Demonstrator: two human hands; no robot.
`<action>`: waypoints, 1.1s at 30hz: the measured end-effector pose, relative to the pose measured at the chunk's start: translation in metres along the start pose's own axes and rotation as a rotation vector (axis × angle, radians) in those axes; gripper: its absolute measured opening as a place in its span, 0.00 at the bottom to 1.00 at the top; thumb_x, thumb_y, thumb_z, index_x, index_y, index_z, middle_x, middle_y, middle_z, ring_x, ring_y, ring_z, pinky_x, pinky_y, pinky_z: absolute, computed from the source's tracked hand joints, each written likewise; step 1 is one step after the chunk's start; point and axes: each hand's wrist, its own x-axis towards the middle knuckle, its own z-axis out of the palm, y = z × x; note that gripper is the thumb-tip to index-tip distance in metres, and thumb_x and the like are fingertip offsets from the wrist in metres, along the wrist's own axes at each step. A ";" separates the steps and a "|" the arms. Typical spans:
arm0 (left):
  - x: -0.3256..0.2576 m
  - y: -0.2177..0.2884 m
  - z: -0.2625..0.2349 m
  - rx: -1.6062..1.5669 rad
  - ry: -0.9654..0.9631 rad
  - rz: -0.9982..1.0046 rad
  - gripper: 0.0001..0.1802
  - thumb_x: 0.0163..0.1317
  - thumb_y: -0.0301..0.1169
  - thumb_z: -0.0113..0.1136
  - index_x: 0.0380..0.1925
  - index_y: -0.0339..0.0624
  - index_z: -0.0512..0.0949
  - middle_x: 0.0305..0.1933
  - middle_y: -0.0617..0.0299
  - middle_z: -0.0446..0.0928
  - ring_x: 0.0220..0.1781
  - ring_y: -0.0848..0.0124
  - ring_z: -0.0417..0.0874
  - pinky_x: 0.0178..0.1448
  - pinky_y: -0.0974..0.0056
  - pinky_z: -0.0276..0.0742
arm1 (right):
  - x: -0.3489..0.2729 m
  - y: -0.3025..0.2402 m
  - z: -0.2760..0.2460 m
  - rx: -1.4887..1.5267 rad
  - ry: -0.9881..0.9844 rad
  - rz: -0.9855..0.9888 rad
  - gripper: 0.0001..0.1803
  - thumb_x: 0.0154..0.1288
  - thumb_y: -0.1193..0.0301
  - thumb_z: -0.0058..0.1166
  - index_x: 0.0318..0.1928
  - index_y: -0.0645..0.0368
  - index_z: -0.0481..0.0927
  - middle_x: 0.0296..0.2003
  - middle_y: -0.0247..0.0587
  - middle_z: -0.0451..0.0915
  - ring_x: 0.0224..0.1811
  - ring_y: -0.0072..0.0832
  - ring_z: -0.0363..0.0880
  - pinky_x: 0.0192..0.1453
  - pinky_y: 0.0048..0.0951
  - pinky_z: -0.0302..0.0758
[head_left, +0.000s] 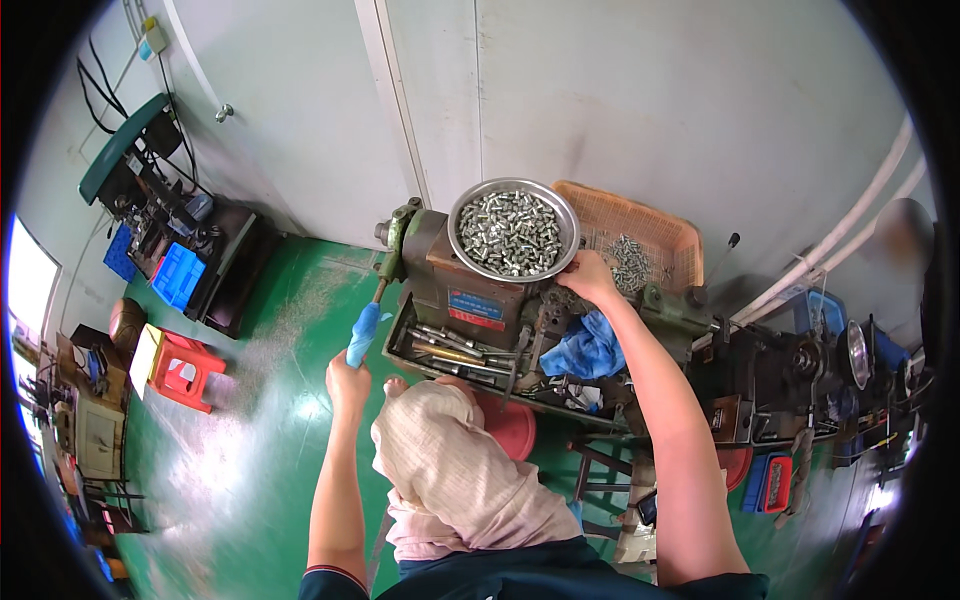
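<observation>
My left hand point(348, 384) is closed round the lower end of a lever handle point(364, 333) wrapped in light blue material. The lever's metal rod runs up to the green machine point(398, 240). Beside the right rim of a round steel bowl point(508, 228), my right hand point(590, 277) is held over the machine's middle with its fingers closed. What those fingers hold, if anything, is too small to make out. Many small metal pieces fill the bowl, which rests on top of the machine. Below my right hand lies a crumpled blue cloth point(582, 347).
An orange plastic basket point(630, 215) with more metal pieces stands behind the machine. Rods and tools lie in the metal tray point(455, 352). Left on the green floor is a red stool point(190, 368); a dark bench holds a blue bin point(178, 276). More machinery point(790, 370) stands right.
</observation>
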 end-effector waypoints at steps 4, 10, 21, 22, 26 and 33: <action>0.000 0.002 -0.001 -0.002 -0.002 -0.002 0.09 0.46 0.29 0.51 0.27 0.39 0.76 0.25 0.45 0.73 0.32 0.49 0.74 0.35 0.55 0.68 | 0.002 0.004 0.001 0.004 -0.003 -0.016 0.09 0.37 0.70 0.55 0.25 0.57 0.78 0.23 0.37 0.78 0.27 0.28 0.77 0.32 0.25 0.70; 0.000 0.003 0.000 -0.015 -0.012 -0.006 0.09 0.46 0.29 0.51 0.28 0.39 0.76 0.26 0.45 0.74 0.32 0.49 0.75 0.36 0.55 0.69 | 0.002 0.003 0.002 0.021 0.037 0.002 0.09 0.38 0.73 0.57 0.25 0.57 0.78 0.23 0.36 0.78 0.28 0.27 0.77 0.33 0.25 0.70; 0.055 -0.029 -0.030 0.324 0.038 -0.062 0.12 0.40 0.25 0.48 0.27 0.43 0.77 0.26 0.47 0.75 0.33 0.51 0.76 0.37 0.54 0.70 | 0.001 -0.016 -0.018 -0.089 0.067 -0.009 0.09 0.41 0.68 0.57 0.27 0.56 0.80 0.24 0.39 0.78 0.28 0.29 0.77 0.35 0.27 0.71; 0.058 -0.028 -0.028 0.321 0.036 -0.054 0.12 0.40 0.25 0.48 0.27 0.43 0.77 0.26 0.47 0.75 0.33 0.51 0.76 0.37 0.54 0.70 | 0.009 0.001 -0.028 -0.165 0.156 0.016 0.09 0.42 0.66 0.56 0.25 0.55 0.80 0.24 0.40 0.78 0.29 0.32 0.77 0.36 0.29 0.72; 0.061 -0.033 -0.028 0.321 0.017 -0.044 0.10 0.42 0.28 0.51 0.27 0.43 0.77 0.27 0.48 0.75 0.33 0.52 0.76 0.37 0.55 0.70 | 0.011 0.022 -0.091 -0.504 0.307 0.159 0.07 0.42 0.70 0.50 0.25 0.47 0.79 0.28 0.40 0.78 0.36 0.36 0.75 0.44 0.39 0.69; 0.059 -0.031 -0.025 0.281 0.018 -0.047 0.09 0.44 0.32 0.54 0.27 0.43 0.77 0.28 0.48 0.75 0.34 0.52 0.75 0.37 0.55 0.70 | -0.060 0.105 -0.195 -0.897 0.355 0.417 0.22 0.57 0.53 0.40 0.41 0.55 0.75 0.49 0.38 0.67 0.61 0.32 0.51 0.56 0.47 0.52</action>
